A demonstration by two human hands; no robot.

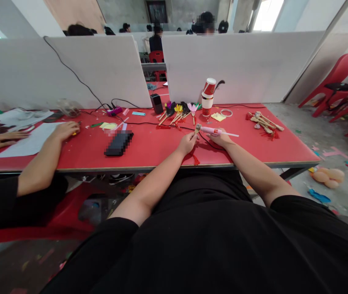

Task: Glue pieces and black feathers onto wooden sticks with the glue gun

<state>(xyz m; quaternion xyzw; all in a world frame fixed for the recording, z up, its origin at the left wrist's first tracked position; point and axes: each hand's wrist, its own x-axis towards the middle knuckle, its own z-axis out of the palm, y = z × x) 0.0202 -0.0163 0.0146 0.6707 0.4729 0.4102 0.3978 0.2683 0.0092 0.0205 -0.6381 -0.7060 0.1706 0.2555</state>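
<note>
My right hand [222, 139] is wrapped round a pink hot glue gun [213, 131], and a pale glue stick [232, 134] juts from its back end. The gun's nozzle points left, at or very near the top of a small pale wooden piece [196, 131]. My left hand [188, 143] pinches that piece close to the table's front edge. A red tassel [196, 160] hangs below it; most of the piece is hidden by my fingers. Behind my hands lie several wooden-handled craft flowers [178, 109] with purple, yellow and pink petals.
More wooden pieces with red tassels [265, 124] lie at the right of the red table [149, 151]. Stacked paper cups [208, 100], yellow notes [218, 117] and a tape roll [226, 112] stand behind. A black phone [119, 143] lies left; beyond it are a co-worker's hands [66, 130].
</note>
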